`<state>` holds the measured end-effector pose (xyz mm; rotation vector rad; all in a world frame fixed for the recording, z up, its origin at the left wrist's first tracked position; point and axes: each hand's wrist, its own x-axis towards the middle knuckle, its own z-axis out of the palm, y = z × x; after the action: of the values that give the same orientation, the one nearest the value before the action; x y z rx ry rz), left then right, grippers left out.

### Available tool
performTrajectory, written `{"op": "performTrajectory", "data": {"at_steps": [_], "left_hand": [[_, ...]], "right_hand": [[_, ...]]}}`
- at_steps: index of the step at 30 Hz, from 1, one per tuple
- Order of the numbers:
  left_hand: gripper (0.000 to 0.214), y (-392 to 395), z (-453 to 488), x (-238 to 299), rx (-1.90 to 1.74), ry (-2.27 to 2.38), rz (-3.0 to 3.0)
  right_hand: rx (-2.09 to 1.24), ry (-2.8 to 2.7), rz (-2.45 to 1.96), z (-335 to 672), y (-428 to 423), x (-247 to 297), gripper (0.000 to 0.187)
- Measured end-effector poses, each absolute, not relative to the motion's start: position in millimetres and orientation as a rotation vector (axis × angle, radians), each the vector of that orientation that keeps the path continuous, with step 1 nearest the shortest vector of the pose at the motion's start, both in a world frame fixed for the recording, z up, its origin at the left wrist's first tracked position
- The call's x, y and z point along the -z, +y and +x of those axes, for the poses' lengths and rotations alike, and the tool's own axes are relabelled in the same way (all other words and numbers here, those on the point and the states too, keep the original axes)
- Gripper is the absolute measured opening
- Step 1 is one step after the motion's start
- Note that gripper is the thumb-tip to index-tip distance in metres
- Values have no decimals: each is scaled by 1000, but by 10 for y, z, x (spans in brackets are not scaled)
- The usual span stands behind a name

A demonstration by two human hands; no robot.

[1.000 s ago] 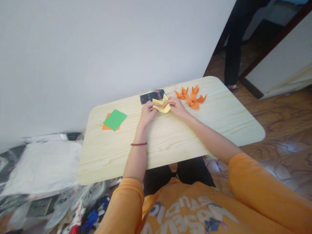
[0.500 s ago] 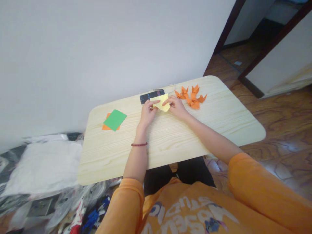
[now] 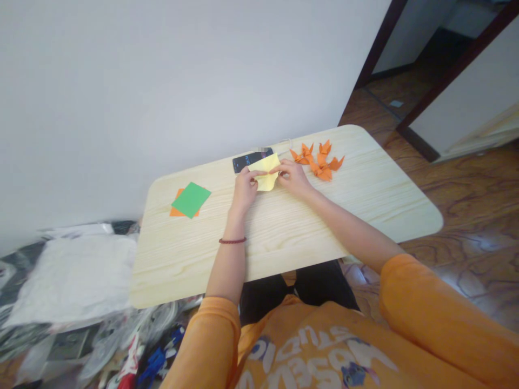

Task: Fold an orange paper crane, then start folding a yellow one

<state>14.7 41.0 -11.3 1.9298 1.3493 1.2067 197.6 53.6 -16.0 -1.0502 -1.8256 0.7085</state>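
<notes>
A sheet of yellow origami paper (image 3: 265, 182) is held between my two hands above the far half of the table. My left hand (image 3: 245, 188) grips its left side, index finger stretched across the sheet. On the right side, my right hand (image 3: 293, 177) pinches the paper, its index fingertip close to the left one near the middle. Creases show in the sheet, and its underside is hidden. Just behind it lies a phone (image 3: 243, 162) with a lit dark screen, partly covered by the paper.
Several folded orange paper cranes (image 3: 323, 168) sit right of my hands. A green paper square (image 3: 191, 200) overlaps an orange sheet (image 3: 177, 212) at the left. The wooden table (image 3: 284, 232) stands against a white wall (image 3: 182, 81). A white bag (image 3: 77, 275) lies beyond its left edge.
The yellow paper has turned and opened flatter, with more of it showing below my fingertips. Both index fingers have come closer together; my arms have barely moved.
</notes>
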Motion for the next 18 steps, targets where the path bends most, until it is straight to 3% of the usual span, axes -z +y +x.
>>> {"op": "performTrajectory", "data": {"at_steps": [9, 18], "left_hand": [[40, 402, 146, 115, -1195, 1336, 1928], [27, 393, 160, 71, -1270, 1244, 1761]], "right_hand": [[-757, -1775, -1051, 1980, 532, 144, 24], [-1069, -1420, -983, 1946, 523, 115, 5]]}}
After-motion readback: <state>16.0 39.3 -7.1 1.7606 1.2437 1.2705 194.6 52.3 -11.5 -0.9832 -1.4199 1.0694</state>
